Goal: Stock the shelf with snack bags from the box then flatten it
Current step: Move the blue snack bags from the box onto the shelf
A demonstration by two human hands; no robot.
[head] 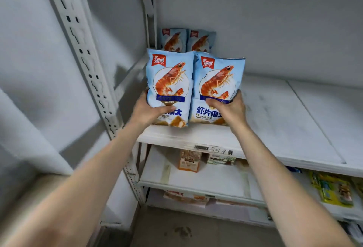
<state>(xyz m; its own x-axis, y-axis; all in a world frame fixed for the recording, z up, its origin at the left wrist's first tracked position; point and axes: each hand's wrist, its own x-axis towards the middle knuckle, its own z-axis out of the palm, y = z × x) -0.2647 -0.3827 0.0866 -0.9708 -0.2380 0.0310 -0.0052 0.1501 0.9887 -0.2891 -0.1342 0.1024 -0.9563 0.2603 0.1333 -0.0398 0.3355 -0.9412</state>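
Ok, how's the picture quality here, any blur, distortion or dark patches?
Head view: wide-angle distortion bows the shelf post; front left bag and front right bag are sharp; the back left bag is softer, dimmer; the lower shelf lies partly shaded; no glare.

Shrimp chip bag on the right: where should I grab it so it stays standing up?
Hold its lower half from the open right side, thumb across the front, as the right hand does. The right bag stands upright on the shelf, and the left bag blocks its other side.
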